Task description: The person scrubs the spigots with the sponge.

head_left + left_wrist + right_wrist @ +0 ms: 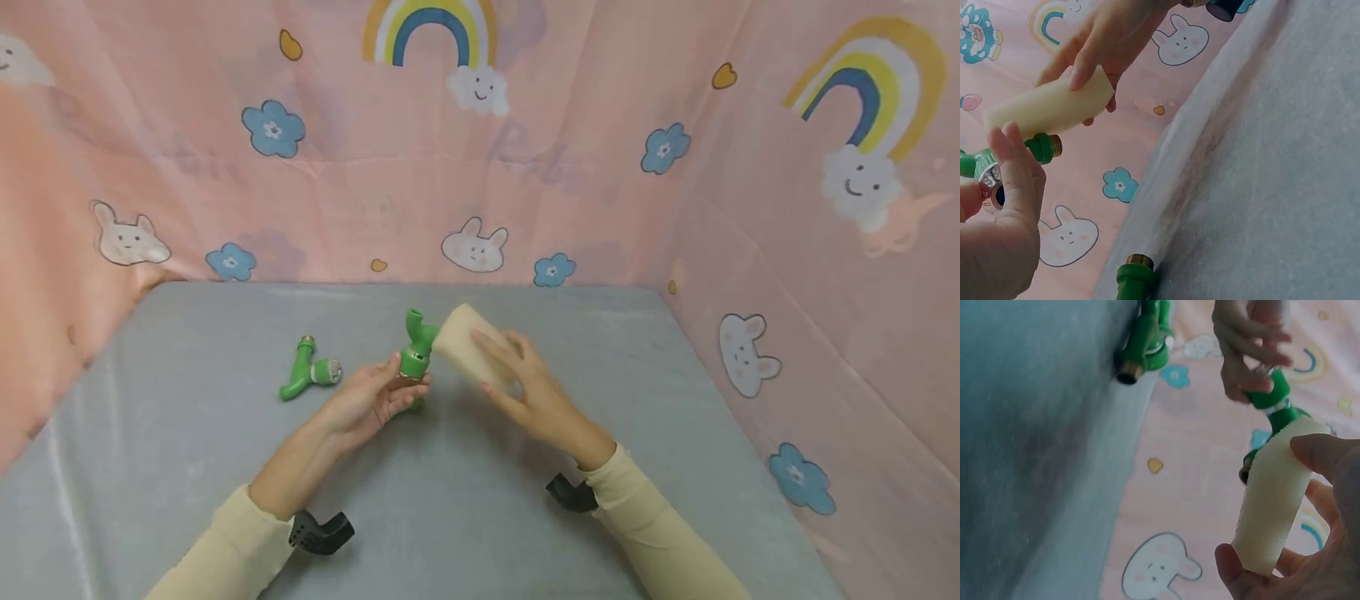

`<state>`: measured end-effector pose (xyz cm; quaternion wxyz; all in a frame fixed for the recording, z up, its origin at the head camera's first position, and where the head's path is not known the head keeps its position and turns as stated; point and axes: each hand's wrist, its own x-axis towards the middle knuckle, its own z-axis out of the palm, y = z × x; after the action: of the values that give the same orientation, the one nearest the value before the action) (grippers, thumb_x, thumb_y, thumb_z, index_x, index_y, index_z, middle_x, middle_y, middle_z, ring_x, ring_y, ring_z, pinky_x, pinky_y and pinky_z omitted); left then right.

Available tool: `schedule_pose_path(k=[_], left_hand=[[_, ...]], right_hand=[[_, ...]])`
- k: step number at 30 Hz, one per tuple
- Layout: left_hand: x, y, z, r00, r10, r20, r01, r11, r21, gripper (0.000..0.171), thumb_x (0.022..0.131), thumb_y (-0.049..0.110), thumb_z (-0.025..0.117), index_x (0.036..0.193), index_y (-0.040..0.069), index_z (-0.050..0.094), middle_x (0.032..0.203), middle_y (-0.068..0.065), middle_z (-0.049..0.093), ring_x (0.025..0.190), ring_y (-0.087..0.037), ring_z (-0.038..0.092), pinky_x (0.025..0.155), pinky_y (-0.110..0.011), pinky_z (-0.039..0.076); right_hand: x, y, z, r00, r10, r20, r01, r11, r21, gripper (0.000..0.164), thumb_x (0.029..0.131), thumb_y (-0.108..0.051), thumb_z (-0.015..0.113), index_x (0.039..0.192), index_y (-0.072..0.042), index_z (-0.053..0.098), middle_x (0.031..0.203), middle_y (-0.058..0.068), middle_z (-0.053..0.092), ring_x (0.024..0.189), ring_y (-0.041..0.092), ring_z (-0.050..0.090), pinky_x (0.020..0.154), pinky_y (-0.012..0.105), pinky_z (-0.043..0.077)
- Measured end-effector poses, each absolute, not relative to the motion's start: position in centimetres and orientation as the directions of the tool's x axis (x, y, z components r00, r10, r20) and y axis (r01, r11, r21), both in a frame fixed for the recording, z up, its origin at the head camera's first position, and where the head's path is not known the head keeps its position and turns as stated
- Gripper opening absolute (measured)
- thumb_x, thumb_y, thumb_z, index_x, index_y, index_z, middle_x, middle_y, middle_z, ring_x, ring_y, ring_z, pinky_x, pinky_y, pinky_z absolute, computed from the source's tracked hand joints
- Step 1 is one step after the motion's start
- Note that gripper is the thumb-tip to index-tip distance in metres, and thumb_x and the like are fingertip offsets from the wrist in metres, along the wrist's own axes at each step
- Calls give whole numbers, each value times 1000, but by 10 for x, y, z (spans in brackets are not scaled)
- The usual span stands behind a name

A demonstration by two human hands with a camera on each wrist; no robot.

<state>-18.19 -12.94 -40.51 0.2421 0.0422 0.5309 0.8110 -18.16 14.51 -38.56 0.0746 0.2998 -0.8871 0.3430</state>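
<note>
A green tap (pixel 417 360) with a brass-threaded end is gripped at its knob end by my left hand (pixel 366 406), raised above the table. My right hand (pixel 538 398) holds a cream sponge block (pixel 471 343) between thumb and fingers. In the right wrist view the sponge (pixel 1279 494) lies against the held tap (pixel 1282 412) and covers part of it. From the left wrist, the sponge (pixel 1054 106) appears just above the tap's threaded end (pixel 1047 149). A green bit (pixel 417 405) shows below my left fingers; I cannot tell what it belongs to.
Another green tap (pixel 302 372) with a clear-looking knob lies on the grey cloth-covered table (pixel 465 517), left of my left hand. Pink patterned curtains (pixel 337 192) stand behind and at both sides. Black curved mounts (pixel 322 533) stick out from my wrists.
</note>
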Motion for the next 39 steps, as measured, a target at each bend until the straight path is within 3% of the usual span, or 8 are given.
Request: schedule_pose_path(k=[7,12,21,27,34,39], left_hand=[[-181,-129,-406,-881,423,-211,-366,-328,871,45,110,37,33,129,0,49,100,2,73,79,1,65,74,-10,54],[-185,-123,-406,-880,434,-195,-373,-374,849,51,109,39,35,139,-2,44,104,0,73,78,1,65,74,-10,55],[-181,-126,-406,-862,474,-181,-422,-470,775,39,112,33,24,130,6,46,98,-1,75,70,1,62,66,-9,52],[-178,-129,-405,-840,507,-194,-447,-444,776,39,111,34,26,130,6,46,98,0,74,71,1,59,66,-8,52],[-179,-130,-406,-857,470,-210,-387,-317,866,49,110,38,34,136,-1,46,100,4,76,71,4,59,67,-8,52],[-180,-126,-407,-855,484,-189,-335,-235,912,57,109,36,41,142,-11,44,105,2,78,71,3,66,65,-10,54]], right_hand=[[-195,157,-394,-829,-441,345,-559,621,-549,65,99,-20,66,157,-23,38,147,26,38,120,41,51,91,58,53],[-201,172,-388,-865,-356,353,-500,667,-553,68,99,-19,66,159,-21,34,146,26,39,114,40,54,88,57,53],[-189,150,-386,-756,-465,461,-654,529,-540,73,96,-13,69,159,-21,33,148,26,38,117,41,55,90,54,55],[-192,148,-394,-789,-432,437,-614,572,-544,73,94,-10,72,157,-21,38,147,26,39,119,42,54,90,57,55],[-198,161,-391,-820,-397,411,-571,614,-545,69,96,-11,70,157,-21,39,146,25,39,118,41,54,89,55,56],[-192,153,-384,-747,-451,489,-662,573,-483,67,94,-15,72,154,-20,43,142,25,43,115,40,55,86,52,57]])
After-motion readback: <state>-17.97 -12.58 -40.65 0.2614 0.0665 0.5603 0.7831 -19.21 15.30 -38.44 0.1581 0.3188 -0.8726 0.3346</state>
